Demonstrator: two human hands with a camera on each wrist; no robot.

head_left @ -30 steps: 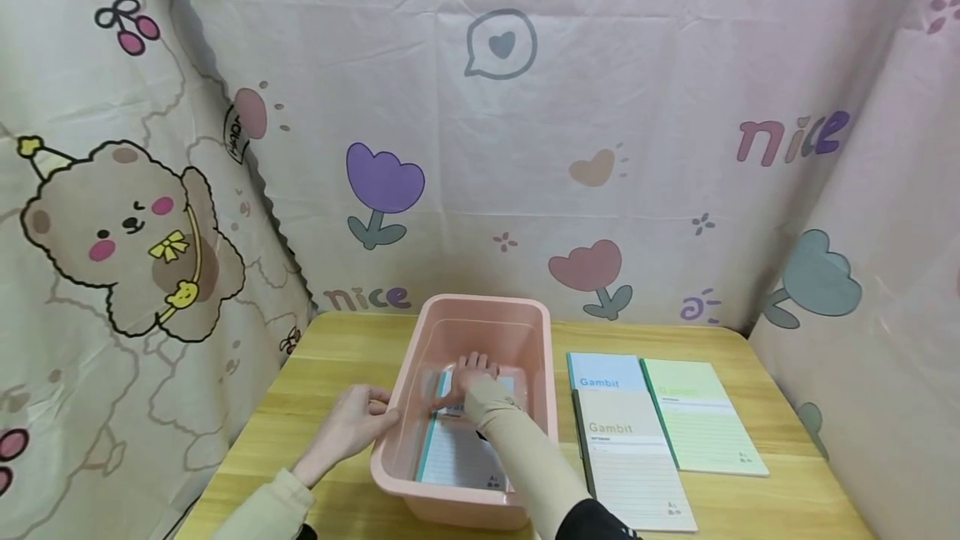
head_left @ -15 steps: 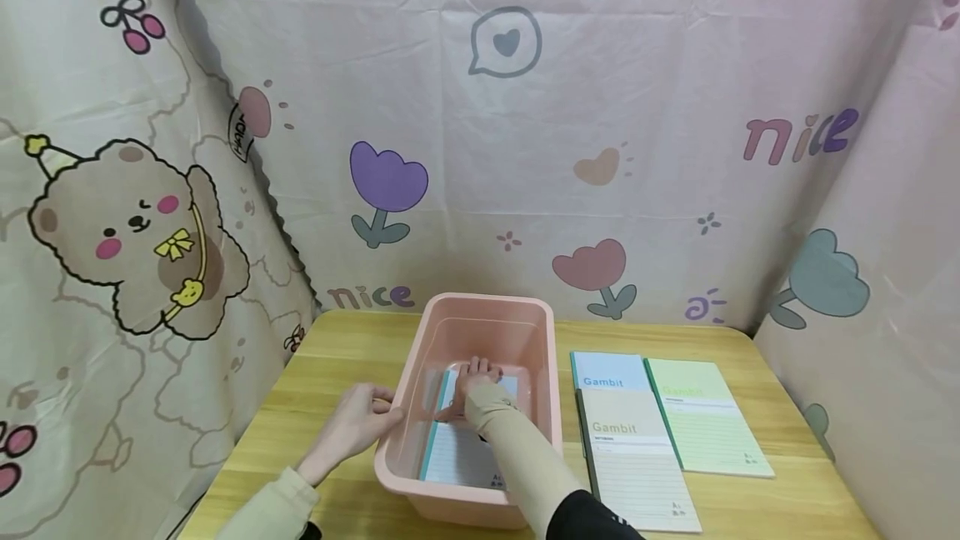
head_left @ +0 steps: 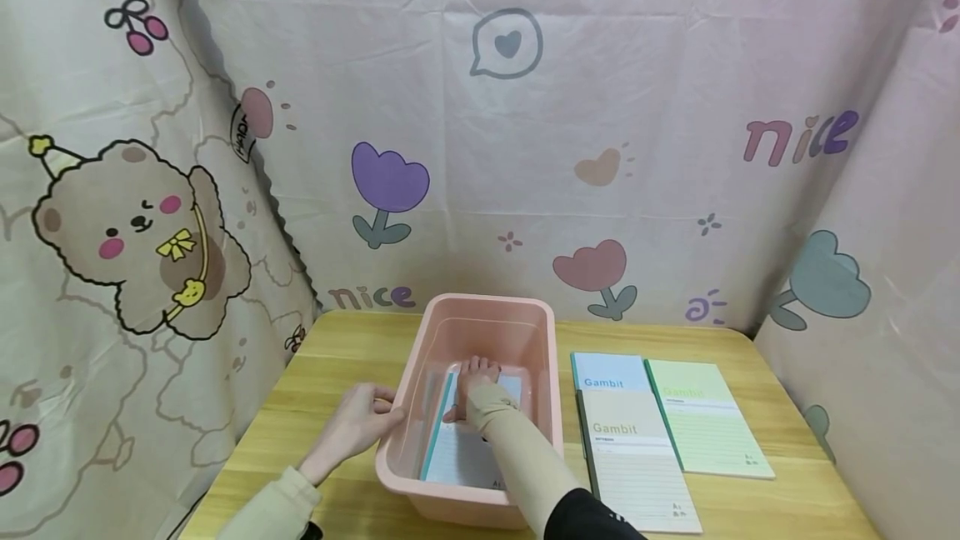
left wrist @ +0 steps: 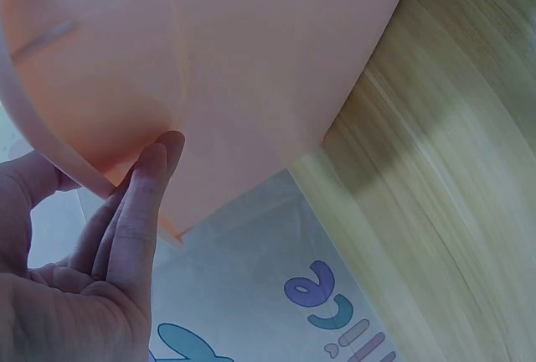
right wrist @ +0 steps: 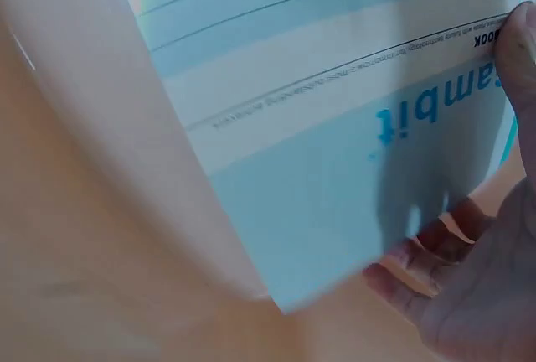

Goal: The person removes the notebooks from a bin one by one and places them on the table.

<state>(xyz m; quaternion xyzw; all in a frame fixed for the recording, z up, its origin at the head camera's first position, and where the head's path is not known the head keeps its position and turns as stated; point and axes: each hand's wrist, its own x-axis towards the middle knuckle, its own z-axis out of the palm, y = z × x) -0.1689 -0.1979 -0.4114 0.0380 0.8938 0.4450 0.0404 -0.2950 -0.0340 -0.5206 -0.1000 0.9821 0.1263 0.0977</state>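
Observation:
My left hand (head_left: 354, 425) holds the left rim of a pink plastic bin (head_left: 412, 487); in the left wrist view the thumb and fingers (left wrist: 134, 228) pinch the wall from both sides. Inside the bin, a light-blue notebook (head_left: 463, 458) with a teal spine lies under my right hand (head_left: 477, 383). The right wrist view has the thumb on the cover of this notebook (right wrist: 293, 119), beside the "Gambit" lettering, while the other fingers curl beneath its edge. Part of the cover is hidden by the right hand and sleeve in the head view.
To the right of the bin, a beige notebook (head_left: 637, 473) partly overlaps another blue notebook (head_left: 607, 367). A green notebook (head_left: 712, 423) lies beside them on the wooden table (head_left: 345, 348). A printed curtain (head_left: 495, 148) hangs behind and at both sides.
The right thumb has drawn closer to the fingers, and the notebook in the bin has shifted slightly to the right. My left hand stays on the rim.

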